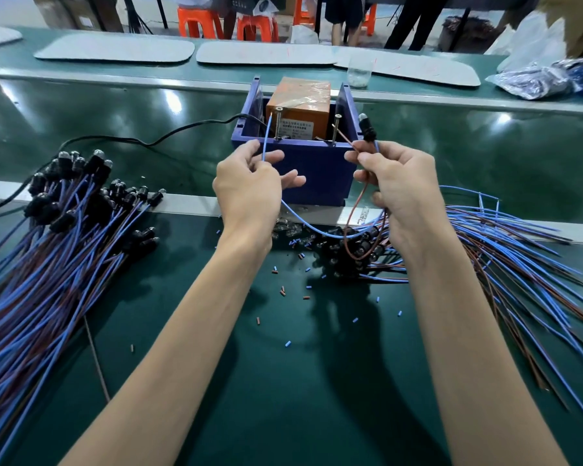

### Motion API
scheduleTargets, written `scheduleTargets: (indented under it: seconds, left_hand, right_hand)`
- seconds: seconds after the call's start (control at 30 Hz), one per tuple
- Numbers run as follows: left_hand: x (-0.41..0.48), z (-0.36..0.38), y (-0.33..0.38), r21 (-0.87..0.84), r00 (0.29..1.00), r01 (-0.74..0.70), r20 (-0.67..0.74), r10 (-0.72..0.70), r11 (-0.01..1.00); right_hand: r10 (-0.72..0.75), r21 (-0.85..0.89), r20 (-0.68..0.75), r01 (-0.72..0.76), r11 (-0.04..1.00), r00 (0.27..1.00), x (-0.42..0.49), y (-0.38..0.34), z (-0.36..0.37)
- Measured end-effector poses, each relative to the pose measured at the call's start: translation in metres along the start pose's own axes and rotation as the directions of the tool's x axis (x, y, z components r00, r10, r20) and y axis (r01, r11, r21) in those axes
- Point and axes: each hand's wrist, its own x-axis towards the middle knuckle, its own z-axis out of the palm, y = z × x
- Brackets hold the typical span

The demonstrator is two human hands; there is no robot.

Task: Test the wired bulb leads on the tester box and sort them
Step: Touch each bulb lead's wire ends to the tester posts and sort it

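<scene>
the left hand (249,186) pinches the blue lead (266,142) and the right hand (399,186) pinches the brown lead (347,140), both at the tester box (327,183), centre frame. the wires look light and floppy, best gripped near their tips; the bulb (363,117) looks fragile.

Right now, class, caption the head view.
Left hand holds blue lead, right hand brown lead, toward the tester box screws.

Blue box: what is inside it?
An orange unit sits in the blue box, with two long screws before it. The front wall hides the unit's base and the box floor.
</scene>
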Motion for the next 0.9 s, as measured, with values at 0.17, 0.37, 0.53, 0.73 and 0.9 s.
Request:
scheduleTargets:
  seconds: [0.17,0.37,0.53,0.73,0.9]
  left_hand:
    - [0.002,-0.003,-0.001,0.04,1.0,0.009,0.016,-0.009,0.999]
    - [0.019,-0.024,0.005,0.215,0.984,-0.008,0.176,-0.031,0.977]
    - [0.024,-0.031,0.008,0.271,0.973,-0.018,0.227,-0.046,0.963]
    - [0.028,-0.036,0.012,0.281,0.969,-0.004,0.238,-0.066,0.96]
    - [0.03,-0.04,0.015,0.279,0.965,-0.004,0.253,-0.07,0.96]
  right_hand:
    - [-0.004,-0.01,-0.008,0.004,1.0,1.0,0.001,0.0,-0.001]
    - [0.003,-0.012,0.004,-0.002,1.0,1.0,0.001,0.001,-0.003]
    - [-0.008,-0.006,0.005,0.008,1.0,1.0,0.0,0.001,0.0]
    - [-0.014,-0.027,0.0,0.014,1.0,1.0,0.0,0.003,-0.001]
    - [-0.011,-0.057,-0.013,0.01,0.998,1.0,0.002,0.005,-0.001]
